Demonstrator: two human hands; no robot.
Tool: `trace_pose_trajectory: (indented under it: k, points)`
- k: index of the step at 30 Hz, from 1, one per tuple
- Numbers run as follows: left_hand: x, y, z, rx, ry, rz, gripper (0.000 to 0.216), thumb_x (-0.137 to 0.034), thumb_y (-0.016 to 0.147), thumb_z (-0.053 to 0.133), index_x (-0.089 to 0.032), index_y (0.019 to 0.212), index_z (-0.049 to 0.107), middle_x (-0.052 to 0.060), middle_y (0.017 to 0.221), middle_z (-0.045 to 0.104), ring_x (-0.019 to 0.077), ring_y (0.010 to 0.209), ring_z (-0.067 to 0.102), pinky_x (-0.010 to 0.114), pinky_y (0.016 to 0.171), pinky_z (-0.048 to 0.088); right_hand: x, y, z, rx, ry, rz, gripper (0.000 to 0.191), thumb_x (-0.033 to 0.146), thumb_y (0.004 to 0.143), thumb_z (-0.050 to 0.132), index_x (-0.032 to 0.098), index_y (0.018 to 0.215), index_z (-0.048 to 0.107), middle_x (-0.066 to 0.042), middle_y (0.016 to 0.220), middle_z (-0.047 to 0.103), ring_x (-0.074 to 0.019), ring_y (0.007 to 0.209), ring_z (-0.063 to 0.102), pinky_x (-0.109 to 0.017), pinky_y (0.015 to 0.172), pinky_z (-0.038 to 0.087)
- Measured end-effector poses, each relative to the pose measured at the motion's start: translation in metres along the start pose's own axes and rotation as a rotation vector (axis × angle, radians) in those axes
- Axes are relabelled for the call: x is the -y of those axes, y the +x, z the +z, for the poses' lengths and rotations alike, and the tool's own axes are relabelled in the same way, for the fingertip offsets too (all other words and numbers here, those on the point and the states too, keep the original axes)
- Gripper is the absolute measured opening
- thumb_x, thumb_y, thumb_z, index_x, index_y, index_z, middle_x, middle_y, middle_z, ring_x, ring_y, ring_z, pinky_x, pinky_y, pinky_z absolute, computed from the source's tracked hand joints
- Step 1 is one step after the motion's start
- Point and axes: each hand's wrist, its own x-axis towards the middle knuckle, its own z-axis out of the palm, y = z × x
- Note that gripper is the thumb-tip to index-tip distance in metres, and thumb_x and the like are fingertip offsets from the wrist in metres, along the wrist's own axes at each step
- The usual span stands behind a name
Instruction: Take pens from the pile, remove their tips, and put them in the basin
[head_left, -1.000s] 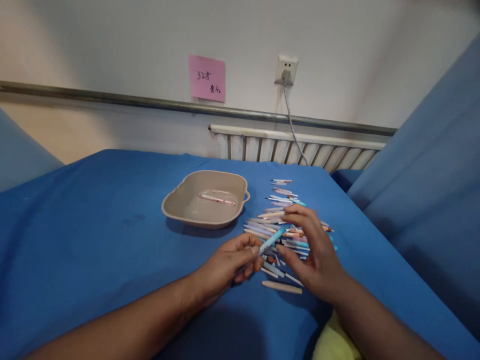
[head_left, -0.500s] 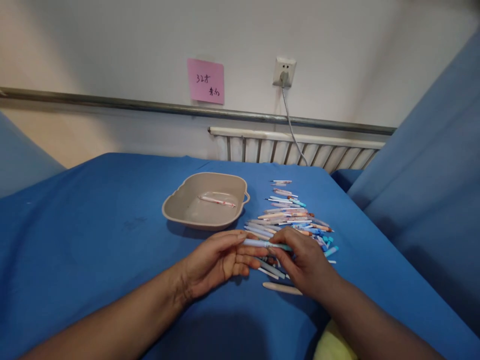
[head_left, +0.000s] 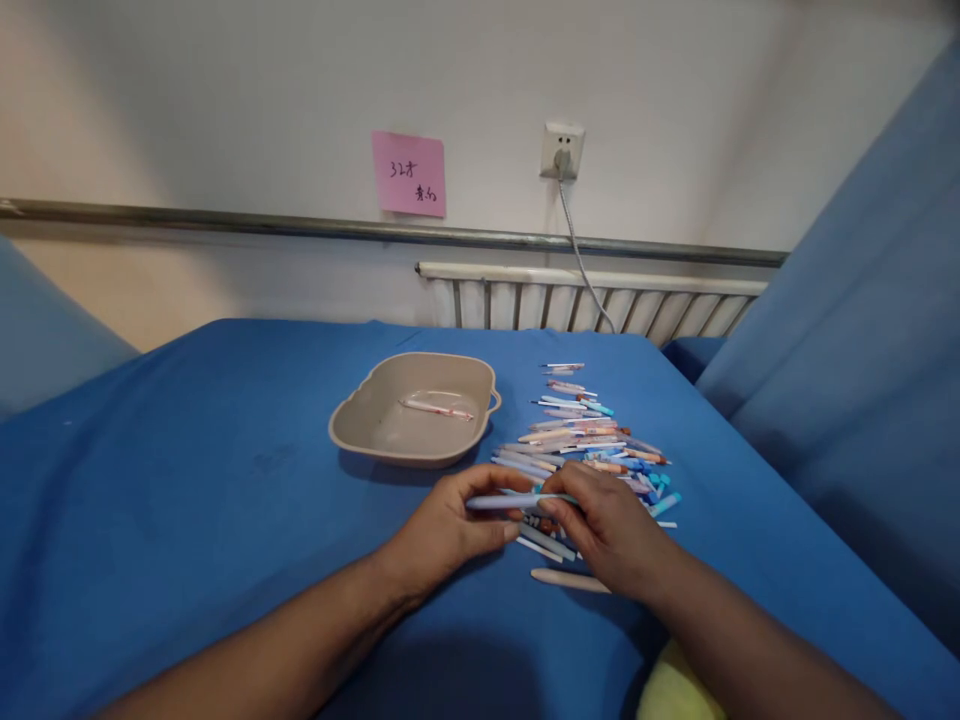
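One pen sits just below centre on my feed, pinched by the right hand, while the left hand, open-palmed moments ago, now curls around it, gripping or not I cannot tell, so I credit the right with the hold.

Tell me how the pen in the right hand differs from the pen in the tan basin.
The held pen is pale lavender, with teal showing at one end; the basin pen is whitish with reddish markings. The held pen is pinched above the table by the right hand, while the basin pen lies untouched inside the tan basin. Both are long and slim.
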Motion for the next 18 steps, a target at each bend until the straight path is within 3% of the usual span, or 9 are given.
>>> trace_pose_trajectory:
  k: [2, 3, 6, 8, 11, 13, 16, 18]
  points:
    - [-0.002, 0.001, -0.001, -0.018, -0.029, -0.041, 0.049, -0.031, 0.063, 0.079, -0.022, 0.108, 0.062, 0.006, 0.106, 0.066, 0.0168, 0.081, 0.063, 0.023, 0.063, 0.047, -0.001, 0.000, 0.000, -0.013, -0.018, -0.001, 0.007, 0.018, 0.091, 0.047, 0.019, 0.087, 0.052, -0.002, 0.080, 0.056, -0.0164, 0.074, 0.054, -0.029, 0.067, 0.038]
    - [-0.002, 0.002, -0.002, -0.032, -0.019, -0.069, 0.044, -0.041, 0.070, 0.072, -0.020, 0.107, 0.062, 0.007, 0.098, 0.068, 0.0156, 0.073, 0.063, 0.022, 0.056, 0.046, -0.001, 0.000, 0.000, -0.019, -0.029, -0.007, 0.006, 0.017, 0.091, 0.047, 0.019, 0.088, 0.052, -0.002, 0.080, 0.056, -0.0166, 0.075, 0.054, -0.029, 0.067, 0.038]
    - [0.001, 0.006, -0.006, -0.031, 0.099, -0.173, 0.051, -0.060, 0.082, 0.048, -0.012, 0.073, 0.063, 0.003, 0.057, 0.062, 0.0088, 0.041, 0.048, 0.019, 0.038, 0.032, 0.001, -0.001, -0.001, -0.020, -0.080, -0.033, 0.005, 0.017, 0.091, 0.047, 0.019, 0.091, 0.051, -0.004, 0.082, 0.056, -0.0180, 0.076, 0.054, -0.030, 0.068, 0.039]
    - [0.003, 0.008, -0.009, -0.018, 0.150, -0.190, 0.049, -0.057, 0.080, 0.054, -0.012, 0.061, 0.059, -0.001, 0.046, 0.053, 0.0062, 0.035, 0.040, 0.018, 0.037, 0.028, 0.001, -0.001, -0.002, -0.009, -0.115, -0.047, 0.005, 0.017, 0.091, 0.047, 0.018, 0.092, 0.051, -0.005, 0.083, 0.056, -0.0188, 0.076, 0.053, -0.031, 0.067, 0.039]
    - [0.004, 0.008, -0.010, 0.001, 0.067, -0.137, 0.031, -0.039, 0.068, 0.075, -0.013, 0.069, 0.059, -0.003, 0.054, 0.056, 0.0064, 0.045, 0.047, 0.017, 0.045, 0.036, 0.001, -0.001, -0.004, 0.016, -0.142, -0.044, 0.007, 0.017, 0.091, 0.045, 0.018, 0.092, 0.052, -0.006, 0.084, 0.056, -0.0191, 0.077, 0.053, -0.031, 0.067, 0.039]
    - [0.003, 0.008, -0.011, 0.040, -0.009, -0.133, 0.033, -0.030, 0.062, 0.081, -0.014, 0.083, 0.061, -0.002, 0.066, 0.061, 0.0084, 0.056, 0.054, 0.018, 0.053, 0.041, 0.000, 0.000, -0.004, 0.028, -0.143, -0.037, 0.008, 0.017, 0.091, 0.045, 0.018, 0.092, 0.053, -0.005, 0.083, 0.057, -0.0188, 0.076, 0.053, -0.031, 0.067, 0.039]
    - [0.003, 0.009, -0.012, 0.107, -0.012, -0.218, 0.038, -0.043, 0.073, 0.070, -0.013, 0.095, 0.062, 0.004, 0.076, 0.065, 0.0102, 0.056, 0.056, 0.019, 0.049, 0.039, 0.000, 0.002, -0.005, 0.043, -0.132, -0.052, 0.006, 0.018, 0.091, 0.046, 0.018, 0.090, 0.053, -0.005, 0.083, 0.057, -0.0181, 0.077, 0.053, -0.030, 0.067, 0.038]
    - [0.004, 0.010, -0.013, 0.140, 0.057, -0.270, 0.042, -0.052, 0.079, 0.059, -0.010, 0.085, 0.064, 0.004, 0.066, 0.064, 0.0083, 0.046, 0.050, 0.019, 0.043, 0.034, 0.000, 0.003, -0.006, 0.053, -0.127, -0.070, 0.006, 0.018, 0.091, 0.047, 0.018, 0.089, 0.052, -0.004, 0.083, 0.057, -0.0177, 0.078, 0.052, -0.029, 0.067, 0.038]
